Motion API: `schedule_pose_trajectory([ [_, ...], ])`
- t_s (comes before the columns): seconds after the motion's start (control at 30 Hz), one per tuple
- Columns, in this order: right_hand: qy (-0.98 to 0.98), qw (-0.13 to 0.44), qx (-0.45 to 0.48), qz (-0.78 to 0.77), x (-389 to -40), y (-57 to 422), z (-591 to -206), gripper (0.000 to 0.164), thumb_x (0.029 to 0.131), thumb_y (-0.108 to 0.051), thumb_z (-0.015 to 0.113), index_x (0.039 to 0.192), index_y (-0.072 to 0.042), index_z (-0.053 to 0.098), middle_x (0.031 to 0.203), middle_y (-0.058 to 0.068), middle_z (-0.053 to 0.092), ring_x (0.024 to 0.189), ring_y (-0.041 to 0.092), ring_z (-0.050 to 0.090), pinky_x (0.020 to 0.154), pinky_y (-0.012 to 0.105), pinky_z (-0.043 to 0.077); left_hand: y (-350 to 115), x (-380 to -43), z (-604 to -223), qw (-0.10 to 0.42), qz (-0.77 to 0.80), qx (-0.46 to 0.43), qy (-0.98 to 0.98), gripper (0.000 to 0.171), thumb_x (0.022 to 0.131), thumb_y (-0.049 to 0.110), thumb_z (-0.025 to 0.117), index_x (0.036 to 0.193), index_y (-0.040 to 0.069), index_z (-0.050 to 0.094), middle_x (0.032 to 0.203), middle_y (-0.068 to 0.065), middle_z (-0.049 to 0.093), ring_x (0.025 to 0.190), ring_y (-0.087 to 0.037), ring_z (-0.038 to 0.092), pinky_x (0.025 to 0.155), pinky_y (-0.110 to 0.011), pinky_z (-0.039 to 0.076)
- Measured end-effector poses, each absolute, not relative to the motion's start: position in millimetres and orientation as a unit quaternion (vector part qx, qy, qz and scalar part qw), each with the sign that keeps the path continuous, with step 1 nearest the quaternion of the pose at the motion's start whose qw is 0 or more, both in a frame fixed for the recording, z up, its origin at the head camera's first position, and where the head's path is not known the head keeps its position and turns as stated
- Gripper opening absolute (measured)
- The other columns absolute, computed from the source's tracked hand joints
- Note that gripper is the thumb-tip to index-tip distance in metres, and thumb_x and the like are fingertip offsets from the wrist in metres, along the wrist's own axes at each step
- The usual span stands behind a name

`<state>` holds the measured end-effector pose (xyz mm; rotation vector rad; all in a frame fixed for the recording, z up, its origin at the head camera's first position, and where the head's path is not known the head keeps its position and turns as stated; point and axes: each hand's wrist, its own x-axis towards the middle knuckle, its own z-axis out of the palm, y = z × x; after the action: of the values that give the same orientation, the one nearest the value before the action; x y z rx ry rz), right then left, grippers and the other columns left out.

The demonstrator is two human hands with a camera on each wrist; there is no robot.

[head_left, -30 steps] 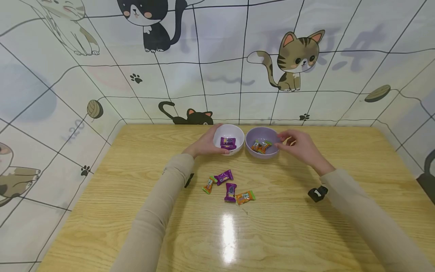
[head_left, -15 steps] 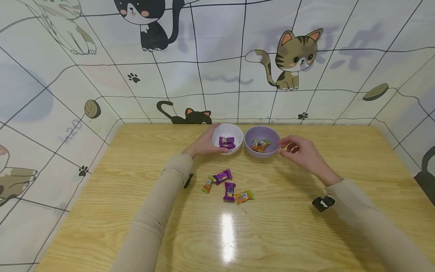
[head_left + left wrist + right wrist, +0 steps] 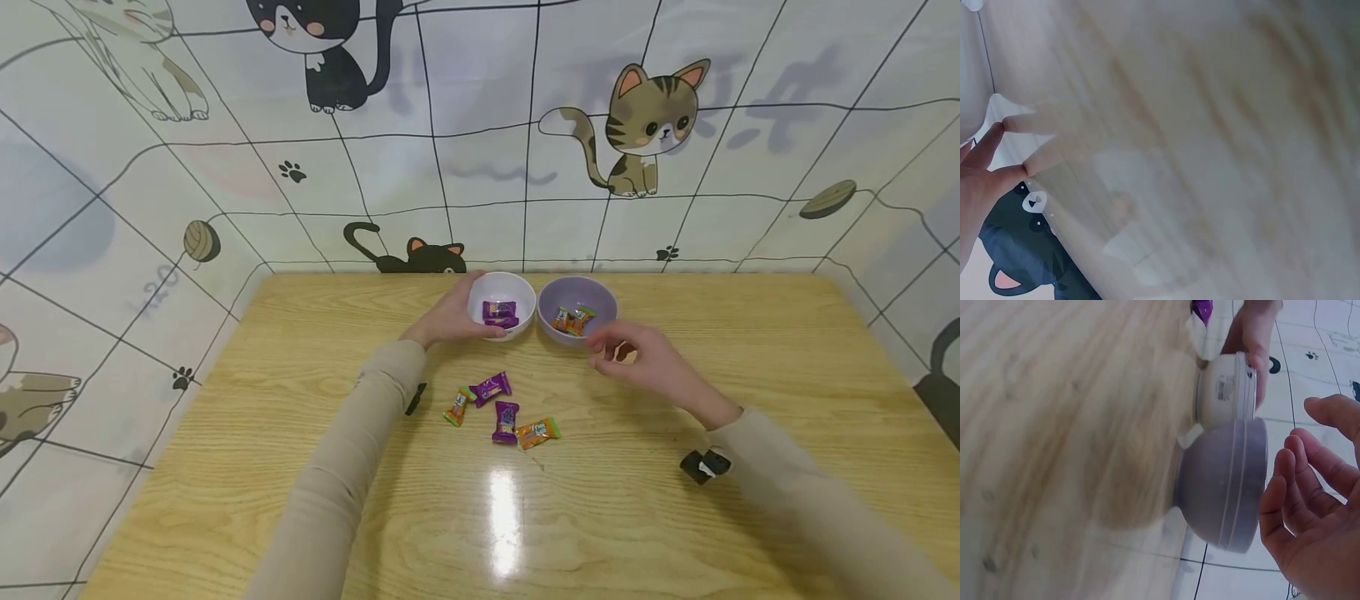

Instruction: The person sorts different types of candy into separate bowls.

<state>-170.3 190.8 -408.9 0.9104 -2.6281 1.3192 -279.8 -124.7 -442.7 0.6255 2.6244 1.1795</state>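
At the table's back, my left hand (image 3: 450,320) holds a white bowl (image 3: 516,288) from its left side, thumb along the near rim. Purple-wrapped candies (image 3: 499,312) lie in that bowl. Beside it stands a lilac bowl (image 3: 576,288) with orange-and-green wrapped candies (image 3: 574,320) inside. My right hand (image 3: 647,360) hovers at the lilac bowl's near right side, fingers loosely bent and holding nothing. In the right wrist view, these fingers (image 3: 1291,464) stand apart from the lilac bowl (image 3: 1219,484). The left wrist view shows part of the left hand (image 3: 982,172); its grip is mostly outside that view.
In front of the bowls, two purple candies (image 3: 506,422) and two orange ones (image 3: 537,432) lie loose on the wooden table (image 3: 315,500). A cat-print backdrop (image 3: 487,108) rises behind the table's far edge. Something dark (image 3: 941,383) stands at the right edge.
My right hand has drawn back from the lilac bowl's right rim, then shifted left and nearer to me. The left hand keeps its place on the white bowl.
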Motion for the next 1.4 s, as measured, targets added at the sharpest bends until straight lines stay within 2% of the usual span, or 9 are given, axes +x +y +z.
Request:
schedule_pose_trajectory([
  [0.2,-0.847,-0.035,0.333,0.413,-163,179,-417,0.017,0.083,-0.003,0.073,0.099,-0.002,0.069,0.085,-0.005,0.064,0.075,0.012,0.056,0.064,0.028,0.05,-124,-280,-440,0.098,0.398,0.218,0.886,0.113,0.067,0.033,0.089,0.151,0.002,0.019,0.14,-0.015,0.04,0.122,-0.026,0.045,0.103,-0.038,0.038],
  [0.4,-0.841,-0.122,0.368,0.376,-160,170,-420,0.019,0.085,-0.008,0.072,0.104,-0.003,0.067,0.097,0.005,0.066,0.08,0.014,0.058,0.069,0.03,0.052,-124,-279,-439,0.098,0.394,0.225,0.886,0.113,0.068,0.033,0.089,0.151,0.001,0.018,0.14,-0.016,0.04,0.123,-0.028,0.045,0.102,-0.04,0.039],
  [0.57,-0.832,-0.163,0.385,0.364,-158,160,-421,0.024,0.085,-0.012,0.073,0.108,-0.006,0.068,0.102,0.002,0.064,0.087,0.016,0.057,0.075,0.031,0.05,-125,-279,-438,0.099,0.39,0.228,0.887,0.112,0.07,0.034,0.088,0.151,0.003,0.018,0.139,-0.015,0.042,0.122,-0.027,0.047,0.102,-0.039,0.04],
  [0.67,-0.827,-0.177,0.394,0.359,-158,155,-425,0.027,0.084,-0.011,0.073,0.11,-0.008,0.068,0.104,-0.002,0.063,0.09,0.015,0.056,0.08,0.032,0.049,-125,-279,-437,0.103,0.389,0.225,0.887,0.111,0.071,0.035,0.087,0.151,0.004,0.017,0.139,-0.015,0.043,0.121,-0.026,0.047,0.102,-0.039,0.04],
  [0.9,-0.812,-0.204,0.418,0.353,-157,143,-430,0.029,0.082,-0.005,0.073,0.11,-0.006,0.067,0.106,0.0,0.063,0.098,0.016,0.058,0.09,0.034,0.048,-125,-278,-437,0.103,0.385,0.223,0.889,0.111,0.071,0.036,0.086,0.151,0.004,0.017,0.138,-0.015,0.044,0.121,-0.027,0.048,0.101,-0.04,0.04],
  [1.13,-0.81,-0.197,0.446,0.325,-155,135,-436,0.028,0.081,-0.011,0.078,0.107,-0.008,0.068,0.105,-0.001,0.061,0.096,0.015,0.058,0.087,0.032,0.049,-124,-278,-438,0.104,0.383,0.223,0.89,0.111,0.07,0.036,0.087,0.151,0.006,0.017,0.135,-0.015,0.047,0.118,-0.026,0.05,0.099,-0.039,0.042],
  [1.4,-0.817,-0.215,0.43,0.32,-154,131,-435,0.027,0.079,-0.012,0.079,0.104,-0.01,0.067,0.103,-0.003,0.06,0.092,0.013,0.056,0.085,0.031,0.049,-123,-277,-438,0.11,0.378,0.218,0.893,0.112,0.07,0.036,0.087,0.152,0.008,0.015,0.136,-0.015,0.047,0.118,-0.027,0.05,0.099,-0.039,0.042],
])
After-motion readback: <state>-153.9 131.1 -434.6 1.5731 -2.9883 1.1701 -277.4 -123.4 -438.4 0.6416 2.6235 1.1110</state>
